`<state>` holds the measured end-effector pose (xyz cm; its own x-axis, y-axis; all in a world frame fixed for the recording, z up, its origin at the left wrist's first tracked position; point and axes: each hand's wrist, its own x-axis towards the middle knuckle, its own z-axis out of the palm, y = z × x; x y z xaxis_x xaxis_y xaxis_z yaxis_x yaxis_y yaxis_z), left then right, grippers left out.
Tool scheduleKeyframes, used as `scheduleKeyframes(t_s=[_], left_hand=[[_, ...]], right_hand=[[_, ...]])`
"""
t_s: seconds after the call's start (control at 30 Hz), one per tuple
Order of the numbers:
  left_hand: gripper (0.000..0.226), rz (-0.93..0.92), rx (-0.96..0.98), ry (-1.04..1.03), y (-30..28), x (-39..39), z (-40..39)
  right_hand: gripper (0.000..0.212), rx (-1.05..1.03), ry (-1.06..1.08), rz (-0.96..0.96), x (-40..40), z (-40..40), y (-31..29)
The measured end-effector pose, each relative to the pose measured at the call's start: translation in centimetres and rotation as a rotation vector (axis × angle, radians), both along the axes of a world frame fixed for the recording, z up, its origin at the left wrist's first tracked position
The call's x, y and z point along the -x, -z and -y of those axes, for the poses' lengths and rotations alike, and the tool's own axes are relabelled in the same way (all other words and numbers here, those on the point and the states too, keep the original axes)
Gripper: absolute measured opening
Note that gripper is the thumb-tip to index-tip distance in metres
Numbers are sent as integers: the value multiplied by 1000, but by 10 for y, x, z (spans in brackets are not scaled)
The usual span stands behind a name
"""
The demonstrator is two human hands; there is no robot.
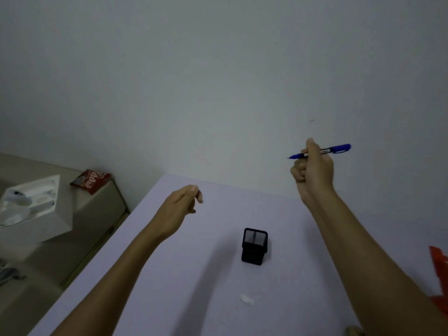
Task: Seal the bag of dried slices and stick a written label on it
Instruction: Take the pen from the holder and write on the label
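**Pen in hand, label not yet written**

Nearest the camera, two bare forearms reach out over the pale desk (169,299), and between them lies a small white scrap (246,299), possibly the label or a peeled backing; it is too small to say which. Just beyond it stands a black mesh pen holder (254,246), upright, with nothing showing above its rim.

The right hand (314,170) is raised above the far edge of the desk, fingers curled round a blue pen (322,151). Its tip points to the left and its cap sits on the rear end, so the pen looks ready to write. The left hand (181,204) hovers over the desk with fingers loosely curled and holds nothing.

An orange-red edge (438,275) shows at the far right of the frame, mostly cut off; it may be the bag of dried slices, though that cannot be confirmed. Whether it is sealed cannot be told.

By my reading, the step in hand is the writing of the label. The next move calls for bringing the pen down to the label, with the left hand pinning the paper flat so that it does not slide on the smooth desk.

Off to the left, on a lower surface, lie a red snack packet (91,180) and a white box (31,202).
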<state>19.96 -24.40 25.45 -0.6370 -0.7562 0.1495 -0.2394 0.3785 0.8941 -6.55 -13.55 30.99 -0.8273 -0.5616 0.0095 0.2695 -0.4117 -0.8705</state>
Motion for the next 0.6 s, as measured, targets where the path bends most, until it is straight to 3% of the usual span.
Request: scheduleKeyframes(t_s=[0.17, 0.33, 0.47, 0.6], left_hand=[[23, -13, 61, -74, 24, 16, -4], [10, 0, -6, -185, 56, 23, 3], [12, 83, -23, -264, 115, 25, 11], [6, 196, -116, -311, 198, 28, 3]], right_hand=[[33, -50, -34, 41, -19, 11, 26], [30, -141, -50, -8, -27, 9, 49], [13, -221, -101, -162, -34, 0, 94], [16, -440, -197, -467, -49, -34, 195]])
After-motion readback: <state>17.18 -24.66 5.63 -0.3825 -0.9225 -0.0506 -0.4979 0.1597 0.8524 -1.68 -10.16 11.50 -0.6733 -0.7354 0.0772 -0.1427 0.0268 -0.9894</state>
